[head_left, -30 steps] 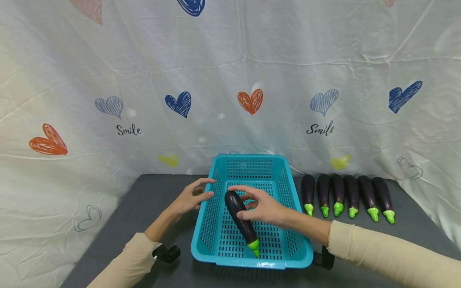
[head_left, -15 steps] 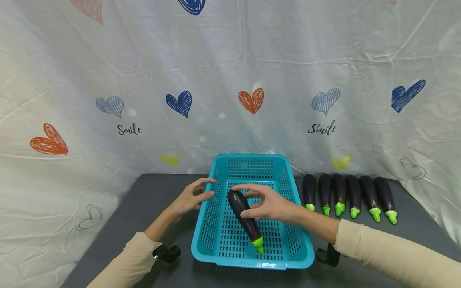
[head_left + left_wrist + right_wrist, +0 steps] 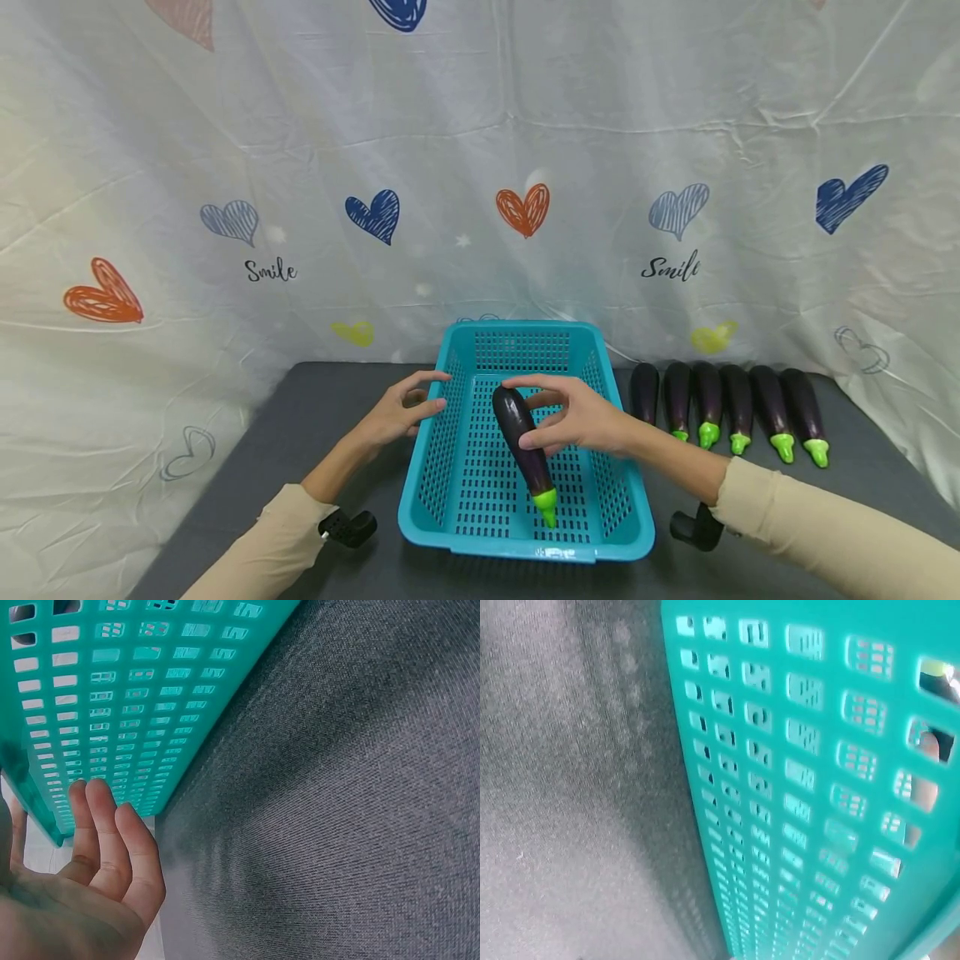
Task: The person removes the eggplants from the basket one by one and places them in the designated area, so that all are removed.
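My right hand grips a dark purple eggplant with a bright green stem end, thumb on its near side and fingers at its blunt top. The eggplant slants over the inside of a turquoise slotted basket, green end toward me. In the right wrist view the basket's wall hides most of that hand; bits of fingers show through the slots. My left hand is at the basket's left rim, thumb and index finger reaching over it. Its other fingers are loosely bent beside the outer wall in the left wrist view.
Several more eggplants lie in a row on the dark grey tabletop, right of the basket, green ends toward me. My right forearm passes over the basket's right rim. A white curtain printed with hearts hangs behind the table.
My right hand has moved the eggplant to the right over the basket, and it now stands slightly steeper. The left hand and the basket have stayed in place.
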`<state>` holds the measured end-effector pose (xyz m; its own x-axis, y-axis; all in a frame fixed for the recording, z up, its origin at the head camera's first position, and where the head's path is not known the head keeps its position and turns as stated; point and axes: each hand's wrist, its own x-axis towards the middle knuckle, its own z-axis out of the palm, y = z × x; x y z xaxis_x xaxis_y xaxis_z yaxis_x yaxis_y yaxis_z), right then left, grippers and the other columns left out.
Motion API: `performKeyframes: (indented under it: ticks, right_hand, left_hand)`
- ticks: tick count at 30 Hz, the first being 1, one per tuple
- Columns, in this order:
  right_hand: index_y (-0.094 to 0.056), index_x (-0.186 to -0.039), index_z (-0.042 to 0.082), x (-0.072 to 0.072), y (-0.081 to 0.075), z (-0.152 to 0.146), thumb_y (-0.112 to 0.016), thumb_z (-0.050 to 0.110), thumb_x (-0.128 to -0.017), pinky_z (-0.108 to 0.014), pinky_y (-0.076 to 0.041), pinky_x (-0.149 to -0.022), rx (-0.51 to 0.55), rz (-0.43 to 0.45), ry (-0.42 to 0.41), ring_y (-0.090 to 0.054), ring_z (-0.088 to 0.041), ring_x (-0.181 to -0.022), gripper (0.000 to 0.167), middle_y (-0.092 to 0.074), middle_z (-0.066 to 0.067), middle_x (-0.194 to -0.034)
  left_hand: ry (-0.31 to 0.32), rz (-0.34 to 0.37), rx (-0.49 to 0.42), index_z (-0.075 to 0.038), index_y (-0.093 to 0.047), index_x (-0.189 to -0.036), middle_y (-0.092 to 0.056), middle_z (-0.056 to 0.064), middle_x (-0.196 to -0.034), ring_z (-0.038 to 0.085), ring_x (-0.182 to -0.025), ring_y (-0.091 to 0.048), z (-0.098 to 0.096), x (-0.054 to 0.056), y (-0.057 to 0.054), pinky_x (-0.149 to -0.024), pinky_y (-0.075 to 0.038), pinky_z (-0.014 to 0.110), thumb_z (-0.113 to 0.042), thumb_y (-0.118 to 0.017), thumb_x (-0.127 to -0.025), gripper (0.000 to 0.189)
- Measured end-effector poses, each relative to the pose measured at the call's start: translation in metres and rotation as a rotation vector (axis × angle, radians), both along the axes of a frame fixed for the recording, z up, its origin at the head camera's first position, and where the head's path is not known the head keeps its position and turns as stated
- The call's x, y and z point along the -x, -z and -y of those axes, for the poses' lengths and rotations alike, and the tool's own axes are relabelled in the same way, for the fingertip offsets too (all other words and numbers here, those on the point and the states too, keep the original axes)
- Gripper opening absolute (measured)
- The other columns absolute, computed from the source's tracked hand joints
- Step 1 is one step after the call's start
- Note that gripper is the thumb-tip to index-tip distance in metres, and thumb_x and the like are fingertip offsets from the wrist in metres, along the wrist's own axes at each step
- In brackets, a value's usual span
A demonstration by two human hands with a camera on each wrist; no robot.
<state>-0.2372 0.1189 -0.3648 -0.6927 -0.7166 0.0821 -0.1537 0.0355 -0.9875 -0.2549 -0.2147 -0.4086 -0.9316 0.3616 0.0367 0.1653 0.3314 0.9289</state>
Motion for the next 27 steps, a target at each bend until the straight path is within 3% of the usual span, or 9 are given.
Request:
performKeyframes:
  ticks: [8,18,27]
  right_hand:
    - [-0.048,-0.152,0.013,0.004,-0.002,-0.009,-0.08,0.003,-0.089,-0.055,-0.057,-0.072,0.004,-0.013,0.055,-0.07,-0.041,-0.098,0.071,-0.056,-0.027,-0.131]
    - [-0.046,-0.153,0.015,0.007,-0.004,-0.021,-0.082,0.007,-0.088,-0.055,-0.057,-0.074,-0.007,-0.051,0.147,-0.07,-0.037,-0.103,0.074,-0.051,-0.027,-0.138]
    - [-0.044,-0.155,0.019,0.007,-0.01,-0.039,-0.08,0.006,-0.09,-0.054,-0.057,-0.078,0.024,-0.077,0.205,-0.068,-0.037,-0.107,0.075,-0.045,-0.025,-0.145]
  left_hand:
    - [0.011,-0.01,0.0,-0.022,-0.051,-0.149,-0.058,0.016,-0.113,0.026,-0.083,-0.049,0.001,0.0,0.0,-0.067,-0.044,0.046,-0.028,-0.063,-0.104,0.046]
    - [0.0,0.004,0.001,-0.023,-0.051,-0.148,-0.058,0.017,-0.125,0.03,-0.097,-0.054,0.001,-0.001,0.0,-0.075,-0.05,0.043,-0.029,-0.064,-0.104,0.047]
    - [-0.007,0.013,0.012,-0.025,-0.051,-0.149,-0.052,0.018,-0.139,0.033,-0.114,-0.055,0.001,-0.001,0.0,-0.085,-0.051,0.052,-0.031,-0.065,-0.103,0.048]
